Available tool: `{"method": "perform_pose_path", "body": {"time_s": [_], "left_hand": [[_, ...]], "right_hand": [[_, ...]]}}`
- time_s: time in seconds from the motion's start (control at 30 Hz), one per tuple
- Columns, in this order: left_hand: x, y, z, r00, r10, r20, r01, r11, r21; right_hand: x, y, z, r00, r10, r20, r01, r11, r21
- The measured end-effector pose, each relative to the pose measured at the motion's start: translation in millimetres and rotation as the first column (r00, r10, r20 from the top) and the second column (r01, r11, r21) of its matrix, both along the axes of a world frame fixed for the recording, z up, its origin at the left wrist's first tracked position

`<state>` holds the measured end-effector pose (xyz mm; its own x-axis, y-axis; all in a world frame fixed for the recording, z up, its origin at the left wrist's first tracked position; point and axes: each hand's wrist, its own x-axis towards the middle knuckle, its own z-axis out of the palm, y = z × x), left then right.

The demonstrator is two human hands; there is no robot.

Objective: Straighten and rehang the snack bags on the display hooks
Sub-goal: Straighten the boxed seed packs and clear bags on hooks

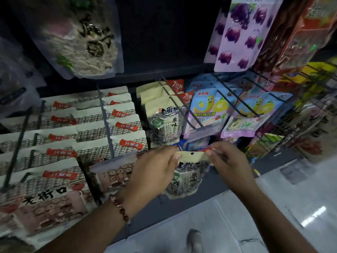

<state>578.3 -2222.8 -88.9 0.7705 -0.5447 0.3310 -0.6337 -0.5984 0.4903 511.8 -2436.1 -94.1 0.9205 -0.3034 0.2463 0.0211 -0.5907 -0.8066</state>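
A person's left hand and right hand pinch the top corners of a sunflower-seed bag. It hangs free below the display hook, where matching bags hang.

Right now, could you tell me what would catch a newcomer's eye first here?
Both hands, left hand and right hand, pinch the top corners of a sunflower seed bag at centre, off its hook. Above right hangs a purple grape-print bag; rows of red-labelled bags fill the left.
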Motion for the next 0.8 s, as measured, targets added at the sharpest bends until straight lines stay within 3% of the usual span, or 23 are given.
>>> {"method": "perform_pose_path", "body": {"time_s": [0.27, 0.5, 0.8], "left_hand": [[7, -42, 3, 0.968, 0.235, -0.082, -0.228, 0.970, 0.087], [3, -56, 19, 0.910, 0.399, -0.113, -0.407, 0.912, -0.058], [2, -63, 37, 0.891, 0.449, -0.073, -0.455, 0.884, -0.112]], "right_hand": [[44, -52, -2, 0.966, 0.257, -0.019, -0.255, 0.963, 0.083], [73, -75, 29, 0.875, 0.482, 0.032, -0.483, 0.875, 0.031], [104, -76, 39, 0.840, 0.543, 0.013, -0.542, 0.836, 0.086]]}}
